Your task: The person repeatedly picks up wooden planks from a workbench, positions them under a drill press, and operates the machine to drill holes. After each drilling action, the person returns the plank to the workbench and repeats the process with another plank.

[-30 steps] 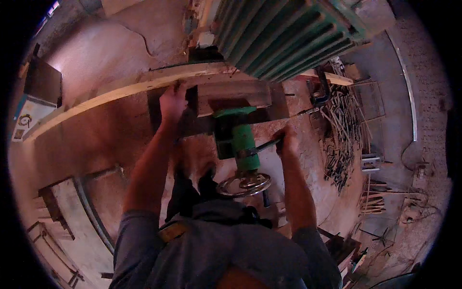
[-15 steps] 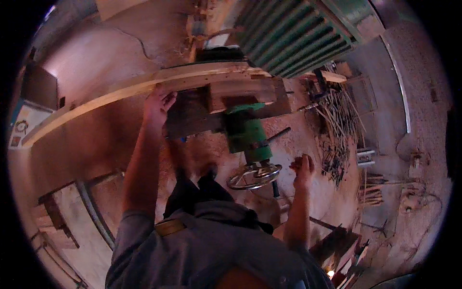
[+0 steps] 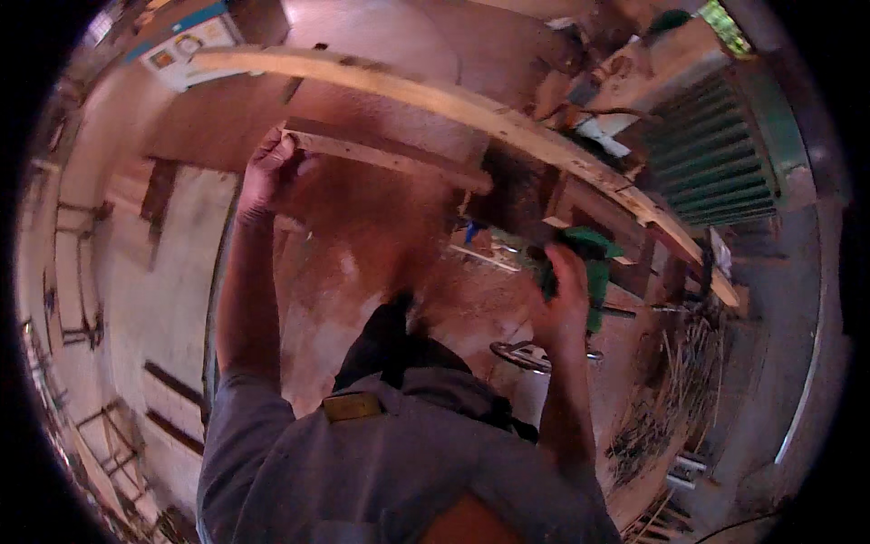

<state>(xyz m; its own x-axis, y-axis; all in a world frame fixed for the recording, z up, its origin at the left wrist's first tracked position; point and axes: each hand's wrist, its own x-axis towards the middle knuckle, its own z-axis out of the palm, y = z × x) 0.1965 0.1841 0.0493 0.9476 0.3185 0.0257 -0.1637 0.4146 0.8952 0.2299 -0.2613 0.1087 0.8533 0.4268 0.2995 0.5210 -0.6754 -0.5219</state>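
My left hand [image 3: 270,170] is closed around the near left end of a short wooden board [image 3: 390,161], which it holds up. The board's other end points right, toward the machine. Beyond it a long pale wooden beam [image 3: 426,93] crosses the view and passes over the machine on the right. My right hand [image 3: 564,295] holds nothing, its fingers apart and slightly curved, in front of a green machine part [image 3: 594,263]. Beneath that part is a metal handwheel [image 3: 526,355], partly hidden by my right forearm.
A green ribbed panel [image 3: 711,150] stands at the far right. Below it lies a heap of thin wood strips [image 3: 675,390]. At the left is a long pale board surface [image 3: 177,272]. A white box with a blue edge [image 3: 195,45] sits at the far left.
The view has turned left, so the machine now appears farther right. My left hand now holds the short board apart from the long beam. My right hand has come up beside the green machine part.
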